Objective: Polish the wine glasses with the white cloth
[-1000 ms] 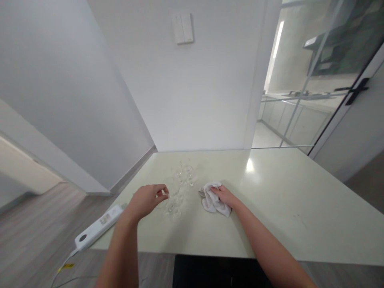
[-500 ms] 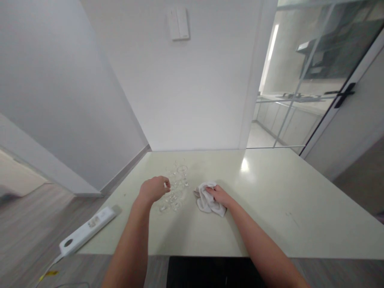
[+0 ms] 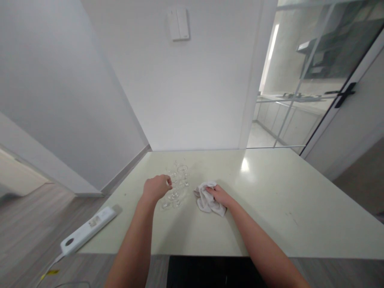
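Note:
Several clear stemmed glasses [image 3: 182,170] stand close together on the left half of the pale table; their outlines are faint and overlap. Among the nearer ones, my left hand [image 3: 158,187] has its fingers curled in a pinch at a clear glass [image 3: 174,196], partly behind the fingertips. To the right of the glasses lies a crumpled white cloth [image 3: 207,200]. My right hand [image 3: 220,195] grips the cloth's upper right part, fingers sunk in its folds, with the cloth resting on the tabletop.
The glossy table [image 3: 270,224] reaches to the white wall. A white power strip [image 3: 88,231] overhangs its left front edge, with a cable running to the floor. A black object [image 3: 210,272] is below the front edge. A glazed door [image 3: 300,88] stands at the right.
My left hand has moved slightly right, and the nearest glasses have shifted a little away from me. The right hand and the cloth stay in place.

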A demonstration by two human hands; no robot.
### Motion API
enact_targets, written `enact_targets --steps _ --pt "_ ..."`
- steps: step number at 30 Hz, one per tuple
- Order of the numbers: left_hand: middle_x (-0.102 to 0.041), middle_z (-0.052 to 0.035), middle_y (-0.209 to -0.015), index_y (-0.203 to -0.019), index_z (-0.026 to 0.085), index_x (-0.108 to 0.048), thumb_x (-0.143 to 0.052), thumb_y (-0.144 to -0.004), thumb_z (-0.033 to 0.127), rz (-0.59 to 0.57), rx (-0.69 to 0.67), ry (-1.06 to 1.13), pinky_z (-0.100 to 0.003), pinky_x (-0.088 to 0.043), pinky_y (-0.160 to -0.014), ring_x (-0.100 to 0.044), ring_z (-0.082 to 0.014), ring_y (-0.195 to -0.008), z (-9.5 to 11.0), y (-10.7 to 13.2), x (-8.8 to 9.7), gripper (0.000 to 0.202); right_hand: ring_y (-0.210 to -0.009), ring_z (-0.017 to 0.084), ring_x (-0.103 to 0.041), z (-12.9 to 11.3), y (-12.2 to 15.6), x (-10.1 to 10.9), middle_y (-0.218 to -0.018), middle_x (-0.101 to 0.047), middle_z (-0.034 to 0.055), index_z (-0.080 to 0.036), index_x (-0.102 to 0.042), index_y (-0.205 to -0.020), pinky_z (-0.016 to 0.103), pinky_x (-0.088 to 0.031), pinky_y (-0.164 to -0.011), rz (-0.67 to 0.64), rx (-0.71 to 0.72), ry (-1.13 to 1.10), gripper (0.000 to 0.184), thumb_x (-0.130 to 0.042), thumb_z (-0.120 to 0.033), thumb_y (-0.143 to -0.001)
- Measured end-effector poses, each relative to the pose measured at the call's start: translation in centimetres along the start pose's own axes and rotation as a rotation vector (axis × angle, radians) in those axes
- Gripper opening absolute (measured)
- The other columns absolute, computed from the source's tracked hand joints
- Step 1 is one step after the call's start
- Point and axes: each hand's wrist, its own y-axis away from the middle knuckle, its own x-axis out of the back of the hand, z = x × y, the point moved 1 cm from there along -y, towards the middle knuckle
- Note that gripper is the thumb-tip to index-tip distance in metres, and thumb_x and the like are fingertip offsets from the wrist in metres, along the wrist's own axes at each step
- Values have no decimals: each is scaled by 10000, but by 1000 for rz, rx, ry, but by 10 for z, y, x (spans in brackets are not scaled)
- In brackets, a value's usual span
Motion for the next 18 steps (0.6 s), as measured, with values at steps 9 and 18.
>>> enact_targets --steps 9,18 --pt "-728 -48 -1014 -955 262 -666 -554 -776 396 1 -9 -5 -301 -445 -765 -661 -231 -945 1 3 1 250 -742 172 -581 -10 5 0 -858 -679 43 -141 -662 -971 298 -439 -701 8 -28 10 459 -577 -557 -798" --pt "-721 -34 -1047 -990 266 -650 -552 -763 406 4 -5 1 -295 -441 -760 -652 -225 -981 1 9 0 284 -816 205 -605 -12 5 -2 -906 -692 57 -160 -677 -962 348 -459 -782 39 -17 -36 496 -626 -602 -743"
